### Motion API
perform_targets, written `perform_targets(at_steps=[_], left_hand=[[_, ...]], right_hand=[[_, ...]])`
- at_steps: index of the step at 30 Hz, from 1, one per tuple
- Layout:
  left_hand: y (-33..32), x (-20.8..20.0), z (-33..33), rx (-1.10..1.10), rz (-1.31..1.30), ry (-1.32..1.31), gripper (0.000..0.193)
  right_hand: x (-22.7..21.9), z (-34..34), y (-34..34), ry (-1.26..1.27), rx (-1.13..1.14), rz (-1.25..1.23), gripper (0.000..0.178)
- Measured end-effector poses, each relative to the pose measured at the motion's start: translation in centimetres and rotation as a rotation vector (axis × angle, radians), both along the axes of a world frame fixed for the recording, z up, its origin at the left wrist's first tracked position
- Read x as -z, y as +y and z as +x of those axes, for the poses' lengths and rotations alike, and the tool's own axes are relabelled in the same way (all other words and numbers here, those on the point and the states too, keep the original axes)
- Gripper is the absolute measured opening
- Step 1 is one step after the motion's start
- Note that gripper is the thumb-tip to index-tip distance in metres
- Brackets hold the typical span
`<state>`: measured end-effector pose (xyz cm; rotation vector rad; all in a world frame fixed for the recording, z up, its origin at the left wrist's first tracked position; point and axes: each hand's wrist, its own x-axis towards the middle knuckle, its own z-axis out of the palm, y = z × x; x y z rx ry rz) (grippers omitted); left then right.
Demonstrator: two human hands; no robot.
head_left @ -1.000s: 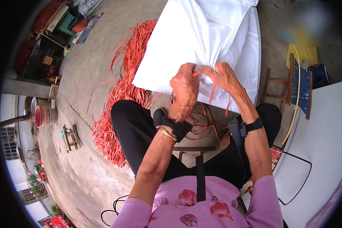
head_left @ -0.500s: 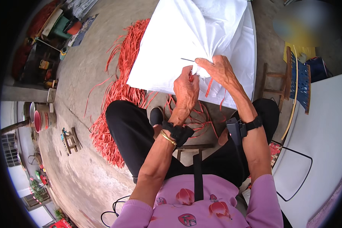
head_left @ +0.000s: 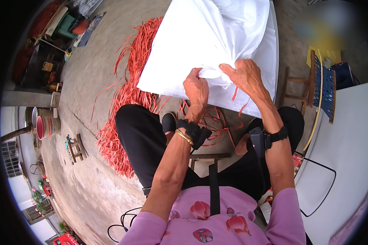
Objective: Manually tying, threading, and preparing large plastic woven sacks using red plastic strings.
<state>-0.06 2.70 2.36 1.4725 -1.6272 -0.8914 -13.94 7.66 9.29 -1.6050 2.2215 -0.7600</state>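
A pile of white woven plastic sacks (head_left: 173, 53) lies in front of my knees. Its near part is bunched into folds between my hands. My left hand (head_left: 196, 86) pinches an end of the white material, fingers closed. Close to its right, my right hand (head_left: 246, 77) is wrapped around the gathered folds, thumb pointing left. A short red strip (head_left: 235, 94) hangs below my right hand. Whether either hand also holds a strip or a thin tool is hidden.
A long heap of red plastic strips (head_left: 129, 106) lies on the concrete floor left of the sacks, with loose strands under them. A small wooden stool (head_left: 75, 149) is at left. A wooden chair (head_left: 310, 81) and a white panel (head_left: 343, 134) stand at right.
My left hand has moved slightly left and up, drawing the white end out from the folds. My right hand has shifted a little right. The thin dark rod beside it no longer shows.
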Motion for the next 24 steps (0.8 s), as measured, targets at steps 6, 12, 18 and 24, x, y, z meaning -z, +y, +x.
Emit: perform_targets(at_steps=[6, 12, 18, 24], left_hand=[[-1.2, 1.2, 0.7, -0.13, 0.053, 0.217, 0.031], [-0.6, 0.1, 0.7, -0.124, -0.13, 0.199, 0.023], [0.2, -5.7, -1.1, 0.189, -0.154, 0.244, 0.012], [-0.1, -6.6, 1.2, 0.343, 0.137, 0.45, 0.027]], right_hand=[[0.7, 0.7, -0.1, 0.193, -0.07, -0.003, 0.047], [1.2, 1.0, -0.2, 0.365, -0.156, -0.058, 0.043], [2.2, 0.1, -0.8, -0.152, -0.101, -0.269, 0.057], [0.2, 0.0, -1.0, -0.405, 0.111, 0.033, 0.068]])
